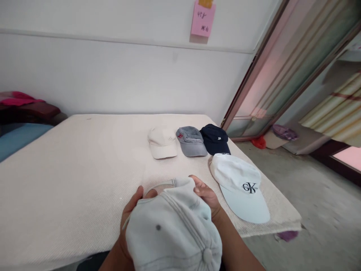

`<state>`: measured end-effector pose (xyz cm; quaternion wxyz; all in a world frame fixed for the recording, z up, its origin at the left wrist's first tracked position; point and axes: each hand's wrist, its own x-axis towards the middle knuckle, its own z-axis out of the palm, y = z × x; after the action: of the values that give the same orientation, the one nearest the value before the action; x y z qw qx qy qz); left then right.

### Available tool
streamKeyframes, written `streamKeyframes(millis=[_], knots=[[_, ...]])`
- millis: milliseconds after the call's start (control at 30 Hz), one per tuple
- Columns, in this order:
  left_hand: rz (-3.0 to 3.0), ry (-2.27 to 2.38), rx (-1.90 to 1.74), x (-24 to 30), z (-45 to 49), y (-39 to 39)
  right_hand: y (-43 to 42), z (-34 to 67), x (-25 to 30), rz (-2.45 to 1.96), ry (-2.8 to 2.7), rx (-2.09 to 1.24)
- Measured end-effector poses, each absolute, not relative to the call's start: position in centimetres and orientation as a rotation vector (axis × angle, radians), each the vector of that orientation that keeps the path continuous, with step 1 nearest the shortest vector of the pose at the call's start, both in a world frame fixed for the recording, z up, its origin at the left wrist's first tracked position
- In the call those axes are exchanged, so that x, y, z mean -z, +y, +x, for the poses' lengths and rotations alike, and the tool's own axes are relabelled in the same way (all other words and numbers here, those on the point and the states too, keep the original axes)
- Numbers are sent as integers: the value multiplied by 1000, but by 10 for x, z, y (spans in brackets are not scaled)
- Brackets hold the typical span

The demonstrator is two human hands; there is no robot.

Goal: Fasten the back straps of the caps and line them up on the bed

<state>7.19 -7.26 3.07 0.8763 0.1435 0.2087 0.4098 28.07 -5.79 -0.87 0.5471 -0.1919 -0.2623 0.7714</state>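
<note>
A pale grey-green baseball cap is held between both hands at the bottom middle, its crown and top button toward me. The opening and strap at the cap's back edge face away, toward the table. My left hand grips the left edge, with fingers closed around the rim. On the far right edge my right hand has its thumb and fingers pinched on the fabric. Parts of both hands are hidden behind the cap. Nearest to my right hand lies a white cap with black letters and a pale blue brim.
Farther back on the cream-covered table sit a cream cap, a grey cap and a navy cap. A pink note hangs on the white wall. Blue cloth lies at the left.
</note>
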Motion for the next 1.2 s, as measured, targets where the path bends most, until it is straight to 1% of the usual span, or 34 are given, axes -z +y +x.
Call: streamKeyframes(millis=[133, 367, 567, 733, 967, 1133, 1200], knots=[[135, 467, -796, -31, 57, -74, -51, 286, 10, -504, -684, -1770], [425, 324, -875, -30, 44, -70, -49, 296, 12, -646, -706, -1705], [335, 374, -860, -26, 55, -61, -45, 295, 18, -718, -587, -1625], [443, 376, -1019, -20, 61, -64, -45, 301, 22, -787, -613, -1574], [673, 547, -920, -25, 70, -72, -55, 302, 20, -881, -639, -1630], [487, 705, -1067, -25, 73, -55, -54, 298, 24, -786, -657, -1770], [348, 730, -1050, -23, 70, -45, -55, 298, 28, -740, -715, -1884]])
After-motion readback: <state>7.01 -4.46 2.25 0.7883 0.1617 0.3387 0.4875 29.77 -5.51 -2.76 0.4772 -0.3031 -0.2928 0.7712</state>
